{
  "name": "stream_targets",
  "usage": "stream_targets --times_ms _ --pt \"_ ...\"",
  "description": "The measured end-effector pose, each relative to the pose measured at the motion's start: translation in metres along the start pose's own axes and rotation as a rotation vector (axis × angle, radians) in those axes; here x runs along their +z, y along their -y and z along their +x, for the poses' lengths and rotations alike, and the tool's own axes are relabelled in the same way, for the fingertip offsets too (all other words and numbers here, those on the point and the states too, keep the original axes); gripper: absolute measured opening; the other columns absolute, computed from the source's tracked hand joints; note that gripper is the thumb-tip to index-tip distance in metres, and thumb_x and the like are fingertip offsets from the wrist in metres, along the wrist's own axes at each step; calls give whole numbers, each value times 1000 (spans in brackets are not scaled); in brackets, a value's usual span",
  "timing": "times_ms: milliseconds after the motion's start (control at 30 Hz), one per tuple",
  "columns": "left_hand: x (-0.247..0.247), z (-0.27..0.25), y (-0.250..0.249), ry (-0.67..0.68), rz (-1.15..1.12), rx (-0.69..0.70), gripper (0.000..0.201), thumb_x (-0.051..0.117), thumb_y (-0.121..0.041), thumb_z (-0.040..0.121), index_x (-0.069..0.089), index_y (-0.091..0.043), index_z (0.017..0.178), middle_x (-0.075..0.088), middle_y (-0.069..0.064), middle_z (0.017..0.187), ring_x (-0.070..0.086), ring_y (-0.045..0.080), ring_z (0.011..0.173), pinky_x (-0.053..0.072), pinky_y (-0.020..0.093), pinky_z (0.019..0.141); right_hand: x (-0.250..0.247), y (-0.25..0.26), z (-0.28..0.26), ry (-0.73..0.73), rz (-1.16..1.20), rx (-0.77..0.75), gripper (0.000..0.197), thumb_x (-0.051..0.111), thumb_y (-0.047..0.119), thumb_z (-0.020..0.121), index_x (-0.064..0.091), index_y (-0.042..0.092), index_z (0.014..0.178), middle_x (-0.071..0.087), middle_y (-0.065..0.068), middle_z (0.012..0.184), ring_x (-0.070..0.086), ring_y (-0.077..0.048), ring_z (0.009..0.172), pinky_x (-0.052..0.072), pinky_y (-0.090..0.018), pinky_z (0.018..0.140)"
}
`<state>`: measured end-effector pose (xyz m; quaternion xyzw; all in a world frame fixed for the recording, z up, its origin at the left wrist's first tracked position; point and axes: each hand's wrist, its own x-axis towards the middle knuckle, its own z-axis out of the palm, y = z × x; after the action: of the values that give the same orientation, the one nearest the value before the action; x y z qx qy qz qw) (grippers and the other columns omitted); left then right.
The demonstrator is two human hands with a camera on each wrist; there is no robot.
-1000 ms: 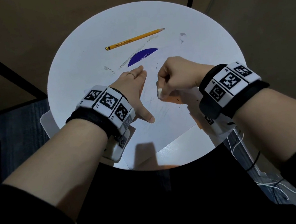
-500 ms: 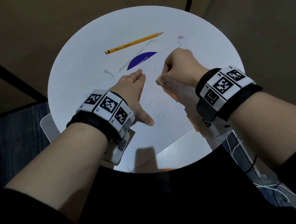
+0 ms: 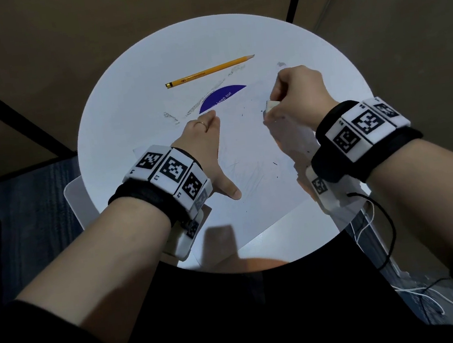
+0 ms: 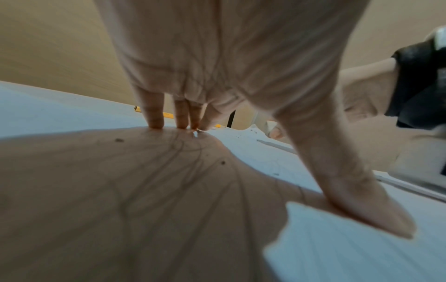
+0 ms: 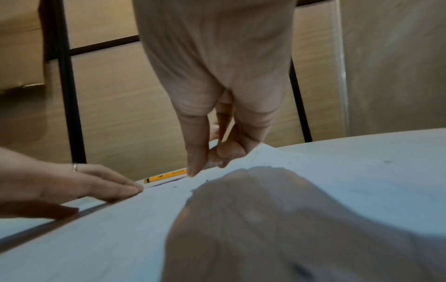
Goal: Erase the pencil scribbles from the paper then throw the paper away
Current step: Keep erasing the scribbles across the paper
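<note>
paper (image 3: 248,151): long axis near-left to far-right | left hand (image 3: 201,143) flat | right hand (image 3: 293,99) pinching eraser (image 3: 271,105)

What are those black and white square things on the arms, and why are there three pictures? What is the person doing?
There is no machine here, only a person's two hands. The checkered squares are markers on wristbands that also carry small cameras. One picture comes from a camera on the person's head, looking down. The other two come from the wrists, looking along the fingers.

A round white table holds a sheet of paper with faint pencil scribbles and a yellow pencil lying beyond it. The left hand presses flat on the paper to keep it steady. The right hand pinches a small white eraser at the paper's far edge.
</note>
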<state>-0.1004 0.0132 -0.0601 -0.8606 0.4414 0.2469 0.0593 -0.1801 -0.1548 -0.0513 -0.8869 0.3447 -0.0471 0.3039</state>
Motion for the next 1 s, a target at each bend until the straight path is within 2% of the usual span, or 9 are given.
stream_targets --times_ms 67,133,333,367,467,533,700,867,1000 --pt "0 -1 -2 -19 -24 -53 142 85 -56 47 0 -6 149 -1 3 156 4 22 143 30 40 110 -2 4 5 57 -4 20 40 82 3 61 45 18 59 48 6 66 42 -2 64 42 -5 55" --pt "-1 -2 -3 -32 -58 -92 136 87 -53 46 9 -5 146 6 6 152 10 23 141 36 40 104 -1 14 10 106 -29 -8 33 78 6 69 48 17 59 53 3 65 54 -13 69 52 -23 70" --pt "-3 -3 4 -53 -150 -128 113 88 -50 47 31 -7 134 15 4 144 16 19 137 41 37 97 19 35 24 92 -139 -83 31 72 16 76 47 23 57 58 2 71 54 -14 84 35 -36 105" --pt "-3 -3 5 -50 -144 -126 114 88 -51 47 30 -8 135 15 4 144 16 19 137 41 37 98 22 33 25 82 -145 -90 31 69 15 77 46 23 57 59 1 76 53 -13 84 33 -32 104" --pt "-4 -2 4 -49 -117 -126 115 86 -53 48 29 -7 137 16 5 145 16 21 137 41 37 98 24 31 21 139 -103 -132 29 66 10 78 46 20 60 57 -2 75 49 -11 72 39 -15 65" --pt "-4 -1 4 -49 -111 -124 115 86 -54 48 29 -7 136 16 5 144 16 21 136 41 37 98 23 32 16 214 -132 -186 21 66 9 77 51 18 65 55 1 74 48 -9 68 33 -11 54" --pt "-4 -1 5 -50 -86 -117 116 85 -56 48 29 -7 137 17 6 144 18 21 136 40 37 99 20 40 23 157 -204 -264 12 64 10 81 68 6 91 62 -5 89 55 -18 86 34 -19 59" --pt "-6 -3 15 -70 -126 -83 116 84 -54 53 26 -10 144 18 0 148 21 17 137 37 35 104 29 52 14 289 -184 -278 5 66 9 78 65 8 83 59 -5 85 54 -16 79 39 -15 57" --pt "-11 -16 36 -61 -150 -101 100 85 -46 57 38 -12 139 27 -4 144 34 13 130 41 32 102 26 55 14 293 -182 -237 8 67 6 76 63 9 81 57 -2 77 52 -15 76 39 -18 55"
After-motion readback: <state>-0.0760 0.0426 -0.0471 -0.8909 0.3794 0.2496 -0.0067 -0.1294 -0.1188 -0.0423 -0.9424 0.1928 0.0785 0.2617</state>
